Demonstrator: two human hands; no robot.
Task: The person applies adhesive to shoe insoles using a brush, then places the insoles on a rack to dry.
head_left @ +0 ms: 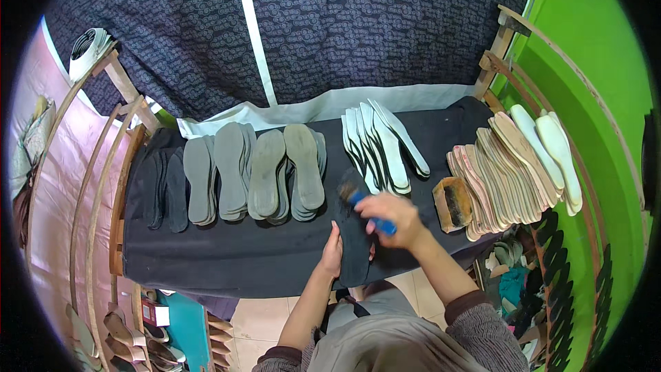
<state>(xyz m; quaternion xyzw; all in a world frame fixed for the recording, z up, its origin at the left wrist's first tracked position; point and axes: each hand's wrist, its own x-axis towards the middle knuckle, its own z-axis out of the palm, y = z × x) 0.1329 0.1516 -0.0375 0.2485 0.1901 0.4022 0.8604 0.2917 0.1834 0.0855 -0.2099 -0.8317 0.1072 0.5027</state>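
My right hand (394,218) is wrapped round a blue-handled brush (354,198); its bristles meet the upper part of a black insole (355,255) near the front of the table. My left hand (332,253) grips the left edge of that insole, thumb pointing away from me and the other fingers mostly hidden. Against the dark cloth the insole's far end is hard to make out. Beyond the brush lies a fanned group of white insoles (385,145) with dark edges. To the right of my right hand stands a cut-open container (444,220) with dark residue inside.
Grey insole stacks (232,165) and darker insoles (177,193) lie on the left of the cloth-covered table (206,255). A long row of beige insoles (506,179) leans at the right. Wooden racks (127,89) flank both sides, and shelves with shoe parts (124,334) stand below.
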